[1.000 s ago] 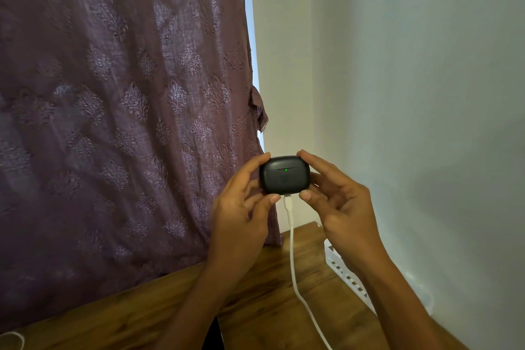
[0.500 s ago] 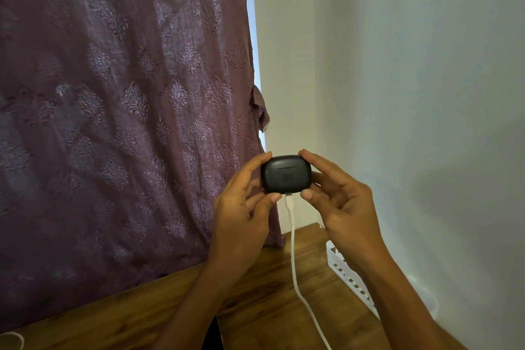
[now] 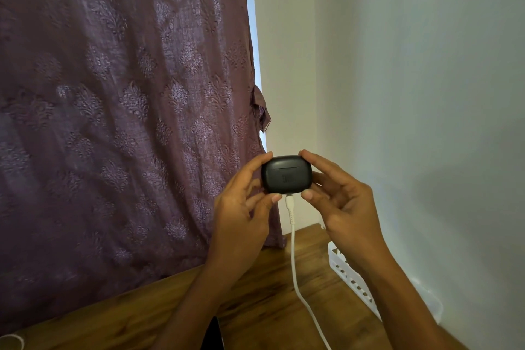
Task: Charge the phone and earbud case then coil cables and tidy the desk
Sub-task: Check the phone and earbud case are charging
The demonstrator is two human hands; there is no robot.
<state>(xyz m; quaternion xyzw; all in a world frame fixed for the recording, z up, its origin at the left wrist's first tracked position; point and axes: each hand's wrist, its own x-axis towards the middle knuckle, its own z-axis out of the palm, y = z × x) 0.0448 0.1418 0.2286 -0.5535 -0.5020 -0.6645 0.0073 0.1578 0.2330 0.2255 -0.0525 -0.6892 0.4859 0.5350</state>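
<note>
- Black earbud case [image 3: 286, 176], lid closed, is up in the air over the far corner of the wooden table [image 3: 255, 307], broad face turned toward the person holding it.
- The left hand [image 3: 241, 216] comes in from the case's 9 o'clock. Forefinger is on the top edge and thumb under the bottom edge, so that grip is pinched on the case.
- The right hand [image 3: 341, 204] does the same from 3 o'clock, forefinger on top and thumb underneath, also gripping the case.
- A white cable [image 3: 294, 264] is plugged into the case at 6 o'clock, right between the two thumbs. It hangs straight down, then trails across the table toward 5 o'clock and out of sight.
- Behind it all, from about 9 to 12 o'clock, hangs a purplish patterned curtain [image 3: 127, 122] that reaches down to the table's back edge.
- A white perforated basket [image 3: 349, 278] sits at 4 o'clock from the case, near the pale wall [image 3: 426, 94] and partly hidden by the right forearm.
- There's a little loop of white cord at the far 8 o'clock corner; can't tell what it belongs to.
</note>
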